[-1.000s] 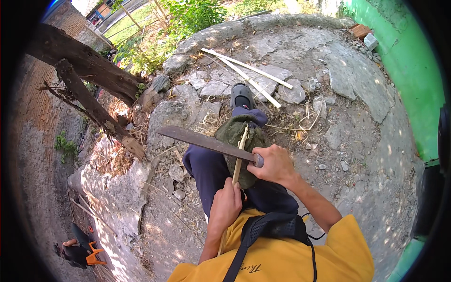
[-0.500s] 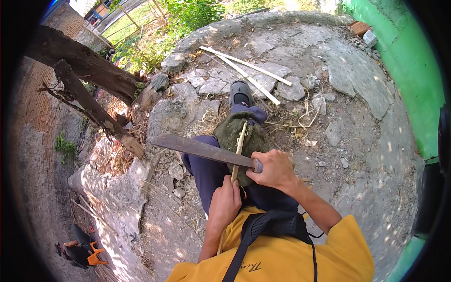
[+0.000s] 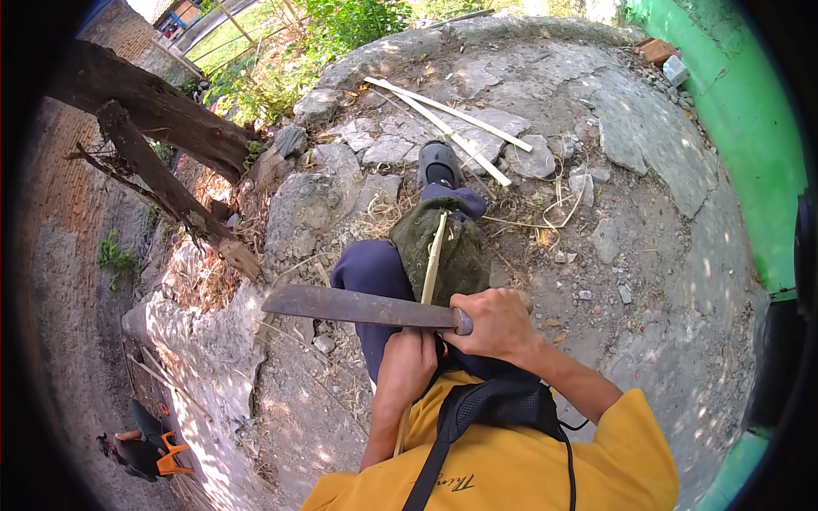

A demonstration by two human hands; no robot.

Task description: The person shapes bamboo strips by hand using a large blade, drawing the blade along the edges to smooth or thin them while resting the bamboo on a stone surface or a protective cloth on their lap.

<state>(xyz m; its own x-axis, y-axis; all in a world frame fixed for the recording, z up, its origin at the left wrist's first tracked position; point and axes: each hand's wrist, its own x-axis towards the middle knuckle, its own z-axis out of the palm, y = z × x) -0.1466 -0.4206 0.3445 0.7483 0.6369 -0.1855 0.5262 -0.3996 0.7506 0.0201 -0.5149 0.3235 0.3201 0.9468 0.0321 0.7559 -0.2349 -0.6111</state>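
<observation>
My right hand [image 3: 492, 322] is closed round the handle of a machete [image 3: 358, 307], whose wide dark blade points to the left. The blade lies across a pale wooden strip [image 3: 434, 262], just beyond my left hand. My left hand [image 3: 407, 366] grips that strip low down, near my waist; its lower end runs back beneath my forearm. The strip's far part rests over a dark green cloth [image 3: 464, 255] draped on my leg. The blade's edge against the wood is too small to make out.
Two long pale strips [image 3: 464, 146] lie crossed on the broken concrete ahead, near my shoe [image 3: 439, 163]. Wood shavings [image 3: 388, 213] are scattered about. Dark timber posts [image 3: 162, 111] lean at the left, a green wall [image 3: 724, 111] stands right. Another person [image 3: 141, 443] is at lower left.
The machete has come down along the strip toward my left hand, its blade now close to my fingers. A curled shaving on the strip's far part no longer shows.
</observation>
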